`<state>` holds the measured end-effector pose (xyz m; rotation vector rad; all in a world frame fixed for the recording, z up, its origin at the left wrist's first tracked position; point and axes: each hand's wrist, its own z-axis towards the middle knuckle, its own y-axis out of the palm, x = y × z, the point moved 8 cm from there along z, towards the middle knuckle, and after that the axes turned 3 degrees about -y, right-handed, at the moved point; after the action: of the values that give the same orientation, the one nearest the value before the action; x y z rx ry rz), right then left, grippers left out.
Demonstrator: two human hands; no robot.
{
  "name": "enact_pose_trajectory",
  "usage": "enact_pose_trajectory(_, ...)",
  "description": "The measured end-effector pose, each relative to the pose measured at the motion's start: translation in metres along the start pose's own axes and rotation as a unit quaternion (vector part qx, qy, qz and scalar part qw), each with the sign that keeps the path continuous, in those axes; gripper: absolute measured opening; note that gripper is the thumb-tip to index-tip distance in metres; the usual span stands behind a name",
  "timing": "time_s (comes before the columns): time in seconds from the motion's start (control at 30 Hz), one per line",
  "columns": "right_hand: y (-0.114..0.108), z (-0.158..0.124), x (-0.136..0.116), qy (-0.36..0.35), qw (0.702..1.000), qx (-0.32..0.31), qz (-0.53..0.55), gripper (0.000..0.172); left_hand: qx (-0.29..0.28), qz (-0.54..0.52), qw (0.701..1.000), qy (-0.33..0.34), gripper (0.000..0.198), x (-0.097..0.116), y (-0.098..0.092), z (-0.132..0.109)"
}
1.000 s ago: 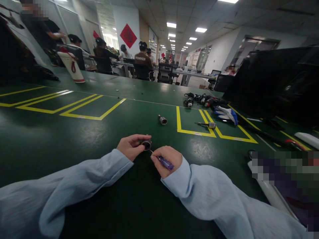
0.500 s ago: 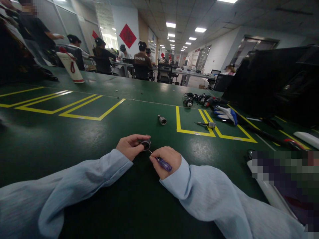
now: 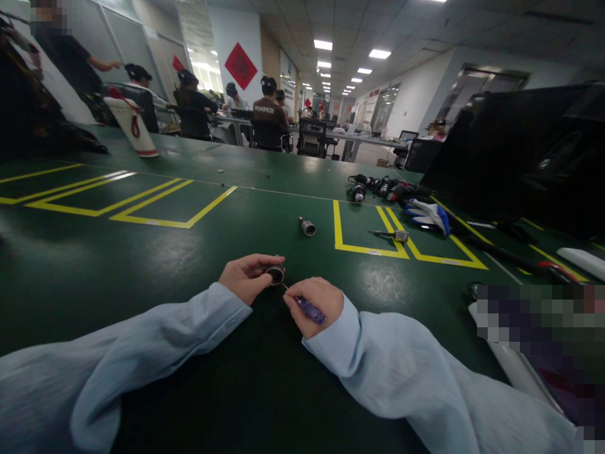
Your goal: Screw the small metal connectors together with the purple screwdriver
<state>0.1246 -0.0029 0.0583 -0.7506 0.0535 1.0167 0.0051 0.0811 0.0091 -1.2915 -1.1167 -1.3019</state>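
Your left hand pinches a small round fitting on the table, near its front edge. Your right hand grips a purple screwdriver, tip at the fitting.

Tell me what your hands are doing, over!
Left hand grips small dark round part on green table. Right hand holds purple-handled screwdriver, tip at the part. Nothing between them.

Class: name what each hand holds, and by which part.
The left hand pinches a small dark round part by its sides. The right hand grips a screwdriver by its purple handle, tip at the part.
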Motion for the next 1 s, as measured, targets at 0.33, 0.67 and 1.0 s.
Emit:
enact_pose_trajectory(0.33,-0.0031,0.0003,0.0007,0.004,1.0,0.015,0.003,0.01,0.006,0.0,1.0,-0.002,0.025,-0.0017,-0.0008,0.0008)
enact_pose_trajectory(0.67,-0.0053,0.0004,-0.0018,-0.001,1.0,0.019,0.003,0.008,0.008,-0.003,1.0,0.0,0.021,-0.001,-0.0005,0.0002)
enact_pose_trajectory(1.0,-0.0005,-0.0004,-0.0033,-0.025,0.999,-0.004,-0.035,0.008,0.016,0.008,1.0,-0.003,0.024,-0.0008,-0.0015,0.0003)
